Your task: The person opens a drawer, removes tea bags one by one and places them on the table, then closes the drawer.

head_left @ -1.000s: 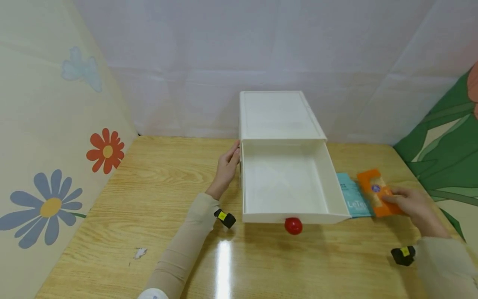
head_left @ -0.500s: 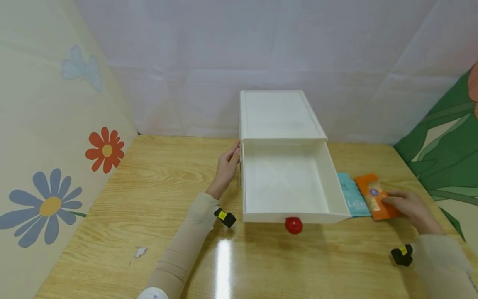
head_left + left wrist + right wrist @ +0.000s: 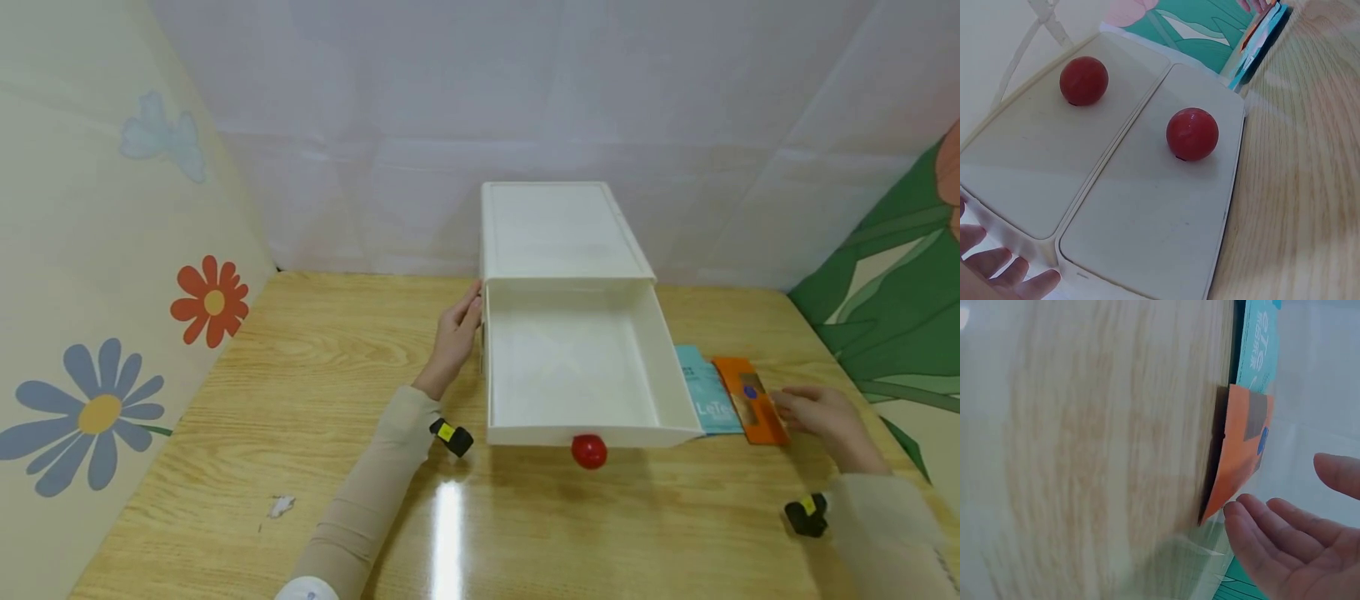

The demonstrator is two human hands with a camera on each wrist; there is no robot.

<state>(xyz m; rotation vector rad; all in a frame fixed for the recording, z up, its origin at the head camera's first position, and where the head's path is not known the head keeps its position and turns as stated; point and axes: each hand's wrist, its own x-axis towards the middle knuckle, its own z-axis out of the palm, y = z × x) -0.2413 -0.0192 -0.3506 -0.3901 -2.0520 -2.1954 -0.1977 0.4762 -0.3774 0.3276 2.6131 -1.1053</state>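
A white drawer cabinet [image 3: 562, 229] stands on the table with its drawer [image 3: 573, 358] pulled out and nothing inside it. My left hand [image 3: 453, 333] rests against the cabinet's left side, fingers extended; in the left wrist view its fingertips show beside the box edge. An orange packet [image 3: 738, 408] lies right of the cabinet, against a teal packet [image 3: 708, 396]. Just off the orange packet's right edge is my right hand [image 3: 821, 417]. In the right wrist view its thumb stands apart from loosely bent fingers, with nothing between them.
A red round knob [image 3: 589, 452] sticks out of the drawer front; the left wrist view shows two such red knobs [image 3: 1192, 134] on white panels. The wooden table [image 3: 337, 350] meets a pale cloth backdrop [image 3: 375, 167] behind, with flower-painted panels on both sides.
My right hand has laid the orange packet down beside the teal one and let go of it, drawing slightly away. The left hand and the cabinet have stayed put.
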